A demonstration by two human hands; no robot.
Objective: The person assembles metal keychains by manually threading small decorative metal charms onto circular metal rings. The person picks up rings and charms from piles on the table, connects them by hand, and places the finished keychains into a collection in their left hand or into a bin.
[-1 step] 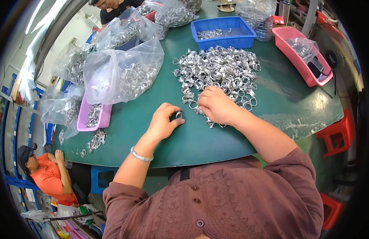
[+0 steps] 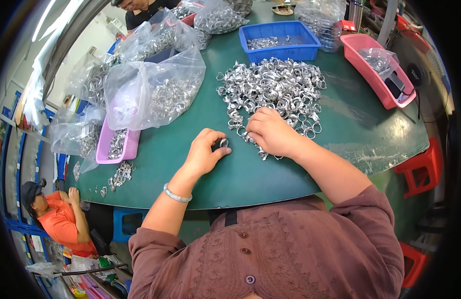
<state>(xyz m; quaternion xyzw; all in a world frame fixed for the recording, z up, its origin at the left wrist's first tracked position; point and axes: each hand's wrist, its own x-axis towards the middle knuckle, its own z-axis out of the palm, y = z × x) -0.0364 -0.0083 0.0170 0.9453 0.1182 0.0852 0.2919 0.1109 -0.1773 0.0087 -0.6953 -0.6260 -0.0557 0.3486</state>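
No visible shift: left hand (image 2: 203, 152) pinches one metal ring clamp (image 2: 223, 143) closed-grip, right hand (image 2: 273, 132) curled, fingering clamp pile (image 2: 275, 89) edge on green table (image 2: 200, 174).

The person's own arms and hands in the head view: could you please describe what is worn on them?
Both hands are bare, the left hand and the right hand. A thin silver bangle circles the left wrist. Short brownish-mauve sleeves of a buttoned, embroidered blouse leave the forearms uncovered.

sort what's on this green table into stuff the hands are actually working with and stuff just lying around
In hand:
- left hand pinching a small metal ring
- right hand on the pile of metal rings

Lying about:
- blue bin
- pink tray
- clear bags of rings
- small pink tray
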